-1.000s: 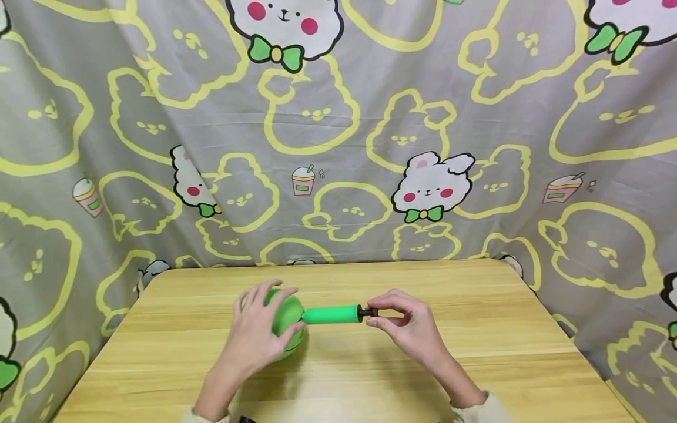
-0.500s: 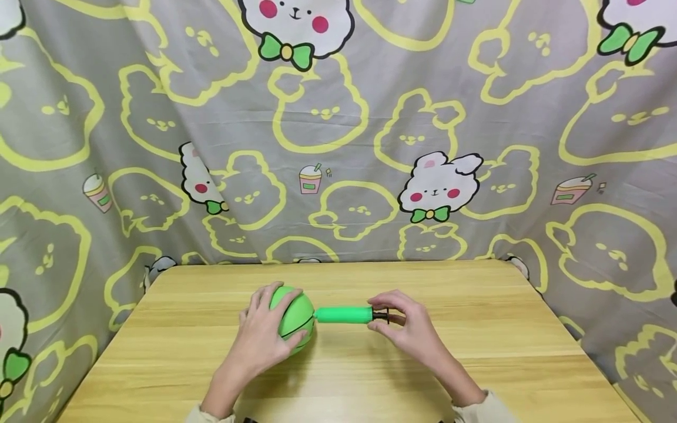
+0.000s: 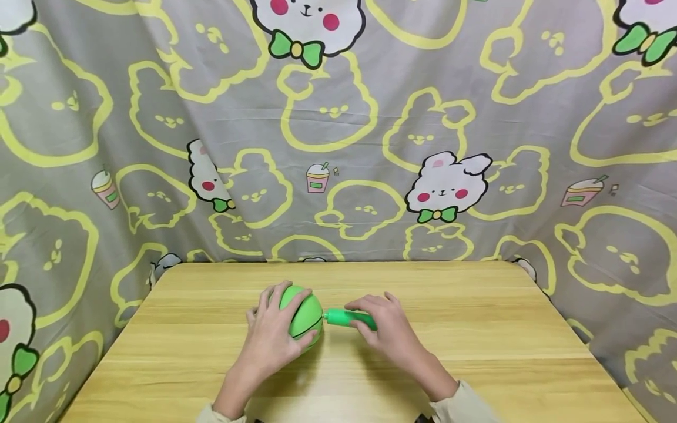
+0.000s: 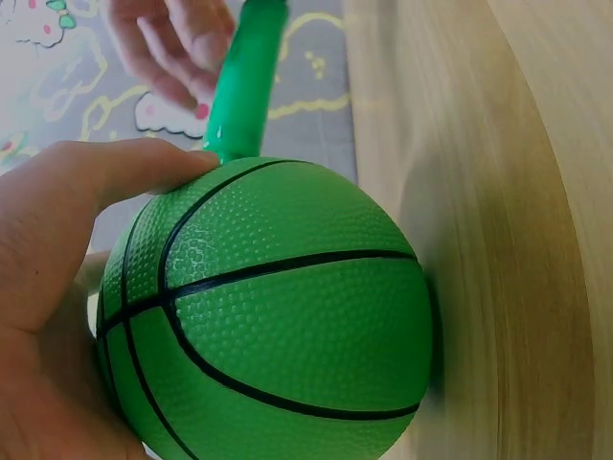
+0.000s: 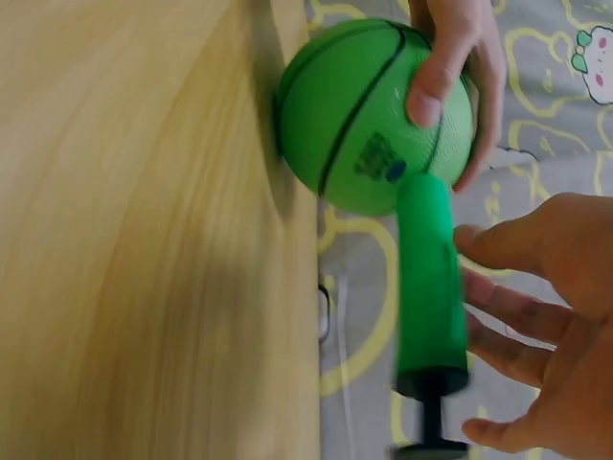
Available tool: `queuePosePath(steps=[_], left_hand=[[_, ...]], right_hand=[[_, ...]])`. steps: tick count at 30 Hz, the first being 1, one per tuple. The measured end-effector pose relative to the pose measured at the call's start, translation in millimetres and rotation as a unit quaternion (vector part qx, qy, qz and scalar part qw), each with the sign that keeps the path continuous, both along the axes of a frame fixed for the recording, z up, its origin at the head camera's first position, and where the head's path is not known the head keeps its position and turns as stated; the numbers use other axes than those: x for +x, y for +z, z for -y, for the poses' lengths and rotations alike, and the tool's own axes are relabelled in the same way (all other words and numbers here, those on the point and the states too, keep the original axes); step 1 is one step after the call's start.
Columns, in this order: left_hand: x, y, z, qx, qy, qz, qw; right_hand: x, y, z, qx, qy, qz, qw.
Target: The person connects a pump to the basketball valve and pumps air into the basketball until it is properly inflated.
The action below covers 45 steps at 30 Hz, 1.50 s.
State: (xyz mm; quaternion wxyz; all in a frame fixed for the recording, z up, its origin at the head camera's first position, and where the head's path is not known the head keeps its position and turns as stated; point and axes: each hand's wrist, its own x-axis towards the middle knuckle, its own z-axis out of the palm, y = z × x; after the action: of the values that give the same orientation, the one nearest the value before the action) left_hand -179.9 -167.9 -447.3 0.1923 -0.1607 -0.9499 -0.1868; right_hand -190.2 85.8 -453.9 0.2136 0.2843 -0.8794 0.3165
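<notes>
A small green basketball (image 3: 305, 317) with black seams stands on the wooden table. My left hand (image 3: 275, 329) holds it from the left, fingers spread and curved over the top, thumb on the near side. From the ball's right side a green hand pump (image 3: 338, 317) sticks out level, its thin tip meeting the ball. My right hand (image 3: 388, 329) is at the pump's barrel, thumb and fingers loosely about it; the right wrist view shows fingertips (image 5: 469, 240) beside the barrel, not wrapped round it. There the pump's black handle (image 5: 431, 446) is free of the fingers.
The wooden table (image 3: 476, 329) has its far edge close to a grey curtain (image 3: 359, 135) with yellow outlines and cartoon bears. The curtain also hangs at both sides. A dark mark (image 5: 378, 158) shows on the ball near the pump tip.
My right hand has left the pump's black handle and moved left along to its barrel. My left hand keeps its hold on the ball. The head view has shifted slightly.
</notes>
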Motion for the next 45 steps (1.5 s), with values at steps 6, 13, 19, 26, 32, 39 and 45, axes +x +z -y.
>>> queuePosePath(steps=[6, 13, 19, 26, 32, 39, 45], left_hand=[[0.2, 0.7, -3.9, 0.001, 0.001, -0.004, 1.0000], [-0.9, -0.6, -5.2, 0.005, -0.002, -0.018, 0.9998], [-1.6, -2.3, -5.3, 0.002, -0.003, -0.026, 0.9997], [-2.3, -1.5, -7.7, -0.001, -0.003, -0.026, 0.9997], [-3.8, -1.0, -8.6, -0.001, -0.007, -0.030, 0.9995], [-5.3, -2.3, -7.7, 0.001, -0.006, -0.034, 0.9994], [-4.8, -8.3, -4.7, -0.002, -0.009, -0.046, 0.9989]], right_hand=[[-7.0, -1.2, 17.1, -0.026, 0.041, 0.001, 0.9988], [-13.1, -1.8, 32.6, -0.013, 0.034, 0.011, 0.9993], [-13.4, -1.2, 41.0, 0.004, 0.011, 0.051, 0.9986], [-14.5, -0.4, 42.3, 0.002, -0.011, 0.072, 0.9974], [-16.3, -3.6, 39.5, 0.002, -0.004, 0.097, 0.9952], [-16.6, -8.8, 40.4, 0.016, -0.018, 0.093, 0.9954], [-18.0, -14.2, 43.7, 0.030, -0.015, 0.085, 0.9958]])
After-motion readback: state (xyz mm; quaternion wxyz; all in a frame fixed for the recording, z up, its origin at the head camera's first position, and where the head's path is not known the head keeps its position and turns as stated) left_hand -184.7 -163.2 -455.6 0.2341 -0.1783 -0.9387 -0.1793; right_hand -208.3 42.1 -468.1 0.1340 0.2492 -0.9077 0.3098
